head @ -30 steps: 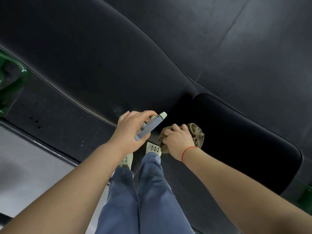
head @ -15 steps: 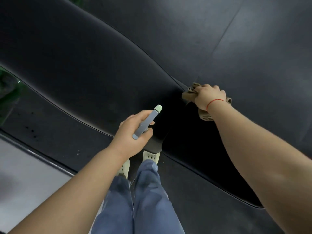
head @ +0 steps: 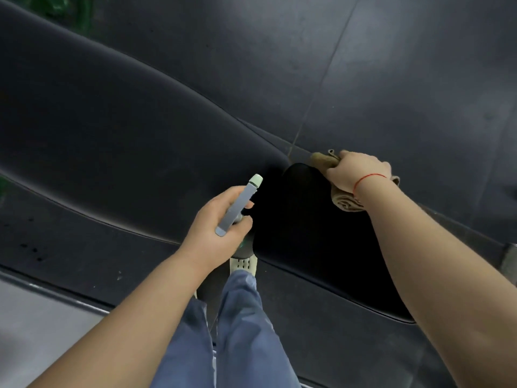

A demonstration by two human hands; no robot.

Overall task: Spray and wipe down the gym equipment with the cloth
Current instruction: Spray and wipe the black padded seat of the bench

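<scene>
A black padded bench runs across the view in two parts: a long back pad (head: 117,141) on the left and a darker seat pad (head: 316,242) on the right. My right hand (head: 355,172) grips a bunched tan cloth (head: 347,201) and presses it on the far top corner of the seat pad, beside the gap between the pads. My left hand (head: 221,228) holds a slim grey-blue spray bottle (head: 240,203) with a pale green tip, pointing up and right over the gap. Most of the cloth is hidden under my hand.
Dark rubber floor tiles (head: 391,65) lie beyond the bench. A lighter grey floor strip (head: 33,326) is at the lower left. My blue trouser legs (head: 237,331) and a pale shoe (head: 243,264) stand close against the bench's near edge. Something green (head: 64,7) shows at the top left.
My right hand carried the cloth from the near edge of the seat pad up to its far corner. My left hand and the bottle barely moved. The view shifted slightly.
</scene>
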